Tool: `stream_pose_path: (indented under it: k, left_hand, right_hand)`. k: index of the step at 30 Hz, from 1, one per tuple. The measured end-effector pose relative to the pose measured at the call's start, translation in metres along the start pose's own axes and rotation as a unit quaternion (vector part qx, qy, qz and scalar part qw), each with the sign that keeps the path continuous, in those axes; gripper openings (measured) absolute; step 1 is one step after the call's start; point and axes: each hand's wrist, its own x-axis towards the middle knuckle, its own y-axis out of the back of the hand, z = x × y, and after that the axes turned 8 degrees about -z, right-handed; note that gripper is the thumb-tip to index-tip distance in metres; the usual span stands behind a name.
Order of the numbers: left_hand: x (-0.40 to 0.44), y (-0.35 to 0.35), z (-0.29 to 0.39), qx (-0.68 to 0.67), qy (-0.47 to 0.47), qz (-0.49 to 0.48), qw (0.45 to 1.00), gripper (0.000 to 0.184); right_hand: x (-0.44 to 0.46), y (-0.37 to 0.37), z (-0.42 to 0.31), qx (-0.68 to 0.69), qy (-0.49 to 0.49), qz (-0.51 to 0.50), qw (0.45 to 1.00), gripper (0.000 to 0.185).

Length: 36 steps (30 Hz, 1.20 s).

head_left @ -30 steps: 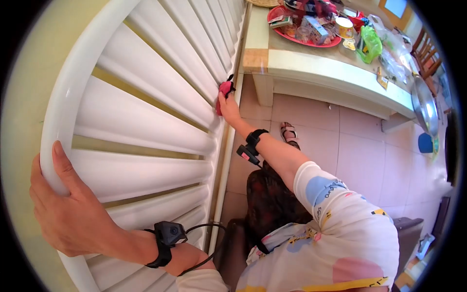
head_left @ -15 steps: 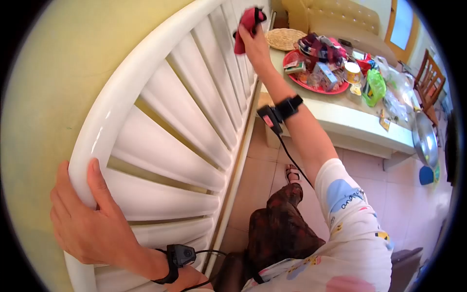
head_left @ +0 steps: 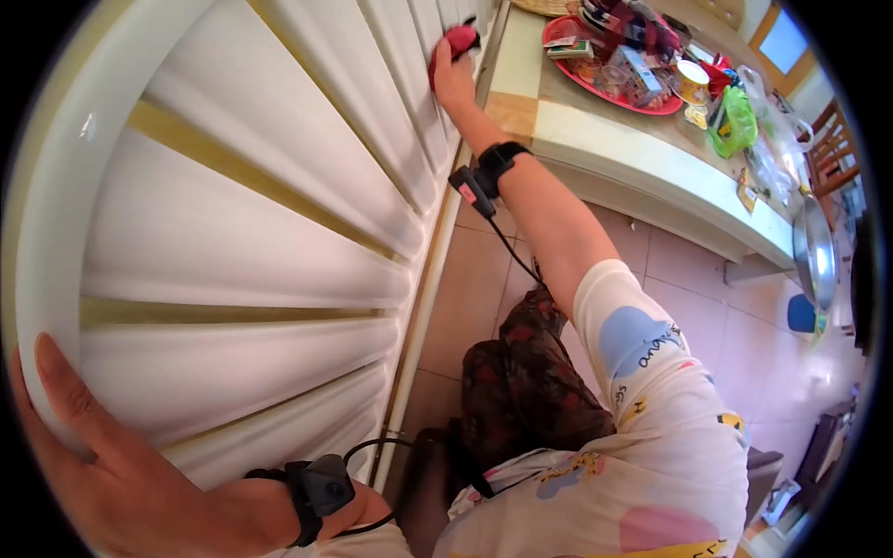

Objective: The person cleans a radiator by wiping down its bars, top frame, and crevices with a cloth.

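A white slatted panel [head_left: 233, 219] with a curved, glossy top rail [head_left: 51, 205] fills the left side of the head view. My left hand [head_left: 121, 484] is wrapped round that rail at the lower left, thumb on the near side and the other fingers mostly hidden behind it. At the top, my right hand [head_left: 454, 86] grips a bunched red cloth [head_left: 458, 42] with black parts, against the far slats close to the panel's bottom edge. Both wrists wear black straps with small cabled devices.
Right of the panel stands a low table [head_left: 642, 149]. It bears a red tray [head_left: 605, 91] of mixed items, a yellow-and-white tub [head_left: 690, 82], a green plastic bag [head_left: 735, 123] and a metal basin [head_left: 815, 253] at its end. Pink floor tiles [head_left: 684, 246] lie below.
My right hand has brought the cloth down and left, onto the slats nearer their lower ends. The view has shifted closer to the panel; my left hand still holds the rail.
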Motion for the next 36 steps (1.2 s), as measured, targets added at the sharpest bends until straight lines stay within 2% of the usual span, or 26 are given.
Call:
stream_pose_path:
  k: [2,4,5,7,11,14,16,20,22,26,28,30,32,34,36]
  left_hand:
    - [0.000,0.000,-0.001,-0.071,0.010,-0.029,0.997,0.069]
    - [0.004,-0.006,-0.013,0.040,-0.042,0.031,0.998,0.067]
    - [0.004,-0.007,-0.014,0.040,-0.044,0.031,0.998,0.067]
    - [0.003,-0.008,-0.015,0.031,-0.045,0.030,0.998,0.065]
    - [0.005,-0.007,-0.013,0.031,-0.054,0.032,0.998,0.063]
    - [0.011,-0.007,-0.002,0.029,-0.058,0.047,0.997,0.060]
    - [0.018,-0.002,0.003,-0.010,-0.069,0.010,0.997,0.055]
    - [0.010,0.006,0.010,0.021,-0.051,0.030,0.998,0.050]
    - [0.012,0.005,0.004,0.062,-0.087,0.042,0.993,0.046]
    - [0.006,0.011,0.008,0.066,-0.096,0.063,0.991,0.042]
    - [0.006,0.010,0.005,0.066,-0.113,0.083,0.988,0.043]
    - [0.006,0.010,0.005,0.064,-0.113,0.094,0.987,0.043]
    - [0.006,0.010,0.003,0.063,-0.115,0.098,0.986,0.044]
    - [0.008,0.009,0.002,0.061,-0.130,0.101,0.984,0.044]
    - [0.009,0.005,-0.004,0.046,-0.142,0.117,0.982,0.043]
  right_hand:
    - [-0.012,-0.005,0.040,0.009,-0.031,-0.024,0.999,0.074]
    - [-0.017,-0.016,0.083,0.008,-0.046,-0.031,0.998,0.078]
    - [-0.022,-0.018,0.097,0.030,-0.084,-0.041,0.995,0.081]
    - [-0.030,-0.011,0.099,0.069,-0.156,-0.091,0.981,0.087]
    - [-0.031,-0.014,0.109,0.047,-0.171,-0.091,0.980,0.086]
    - [-0.037,-0.011,0.101,-0.004,-0.184,-0.079,0.980,0.082]
    - [-0.044,-0.004,0.089,-0.058,-0.236,-0.129,0.961,0.073]
    - [-0.049,0.002,0.080,-0.025,-0.242,-0.127,0.962,0.063]
    - [-0.036,0.002,0.070,0.050,-0.248,-0.149,0.956,0.059]
    - [-0.024,0.005,0.001,0.121,-0.161,-0.144,0.969,0.060]
    - [-0.025,0.015,-0.044,0.050,-0.136,-0.133,0.980,0.059]
    - [-0.045,0.033,-0.101,0.083,-0.016,-0.134,0.987,0.060]
    - [-0.060,0.043,-0.157,0.076,0.023,-0.136,0.988,0.049]
    - [-0.067,0.045,-0.197,0.051,0.194,-0.177,0.964,0.048]
    - [-0.109,0.036,-0.224,0.120,0.231,-0.126,0.957,0.047]
